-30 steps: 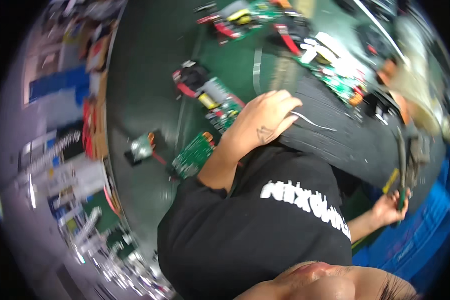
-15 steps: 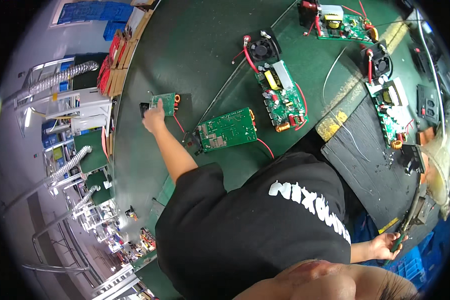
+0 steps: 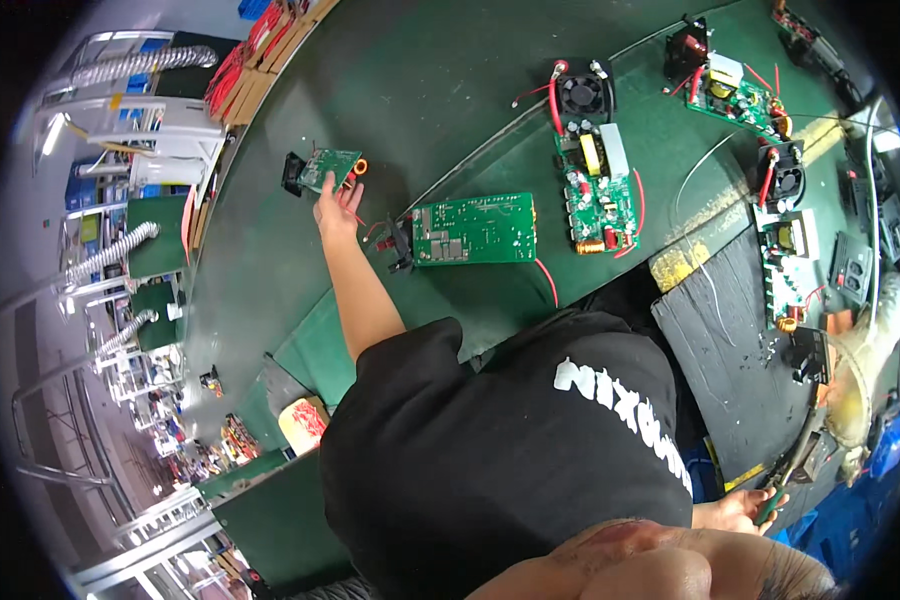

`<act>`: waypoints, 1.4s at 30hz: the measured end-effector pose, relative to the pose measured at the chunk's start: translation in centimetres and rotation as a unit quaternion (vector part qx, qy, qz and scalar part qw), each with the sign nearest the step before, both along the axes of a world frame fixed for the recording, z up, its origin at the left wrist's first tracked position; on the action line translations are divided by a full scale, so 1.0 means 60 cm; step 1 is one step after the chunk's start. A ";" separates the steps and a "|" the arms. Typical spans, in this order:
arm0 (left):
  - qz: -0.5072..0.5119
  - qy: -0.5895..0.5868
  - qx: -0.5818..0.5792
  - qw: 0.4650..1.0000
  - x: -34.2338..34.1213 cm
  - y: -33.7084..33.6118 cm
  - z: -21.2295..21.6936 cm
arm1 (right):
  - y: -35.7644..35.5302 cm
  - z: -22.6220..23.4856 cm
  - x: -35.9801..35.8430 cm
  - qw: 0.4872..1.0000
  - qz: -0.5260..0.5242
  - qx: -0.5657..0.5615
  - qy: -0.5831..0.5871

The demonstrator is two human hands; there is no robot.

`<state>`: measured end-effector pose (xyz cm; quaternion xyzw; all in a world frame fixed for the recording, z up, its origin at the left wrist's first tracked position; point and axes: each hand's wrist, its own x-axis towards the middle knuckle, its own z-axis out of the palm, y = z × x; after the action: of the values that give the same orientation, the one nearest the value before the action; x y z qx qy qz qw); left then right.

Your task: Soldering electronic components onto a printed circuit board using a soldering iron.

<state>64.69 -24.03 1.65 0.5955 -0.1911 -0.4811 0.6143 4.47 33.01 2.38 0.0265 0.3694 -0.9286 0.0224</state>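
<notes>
My left hand point(image 3: 338, 207) reaches out over the green bench. Its thumb and fingers close on the near edge of a small green circuit board point(image 3: 330, 166), which is tilted and carries a black part at one end and a copper coil at the other. Just right of that hand, a larger green circuit board point(image 3: 475, 230) lies with its solder side up and a red wire trailing from it. Low on the right, my right hand point(image 3: 735, 512) is closed round the green handle of a tool point(image 3: 770, 505) with a slim metal shaft; its exact kind is unclear.
Farther right is a circuit board with a fan point(image 3: 600, 185), component side up. Similar boards point(image 3: 735, 100) point(image 3: 788, 255) stand beyond it. A black mat point(image 3: 715, 345) lies before me, crossed by a loose pale wire. A whitish hose point(image 3: 875, 350) runs along the right edge.
My left hand's fingers have shifted round the near edge of the small board, which is now more tilted. The whole view has turned slightly. My right hand keeps hold of the green-handled tool.
</notes>
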 end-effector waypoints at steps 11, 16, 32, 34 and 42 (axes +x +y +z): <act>0.069 -0.511 0.159 0.842 0.122 0.163 0.188 | 0.045 0.005 -0.037 0.979 0.192 -0.013 -0.060; -0.135 -0.845 0.245 0.456 0.016 0.282 0.226 | 0.064 -0.024 -0.034 0.995 0.084 0.047 -0.010; -0.269 -0.801 0.382 0.373 -0.137 0.357 0.192 | 0.130 -0.062 -0.021 0.998 0.061 0.021 -0.006; -0.280 -0.823 0.317 0.379 -0.221 0.321 0.209 | 0.138 -0.074 -0.002 0.999 0.042 0.000 -0.002; -0.615 -0.574 -0.317 0.438 -0.742 0.314 0.182 | 0.132 -0.095 0.041 0.995 -0.063 -0.021 -0.080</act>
<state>20.15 -5.16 12.57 0.2241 -0.9552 -0.1861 0.0521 6.92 40.96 -3.33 0.1232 0.3441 -0.9308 -0.0064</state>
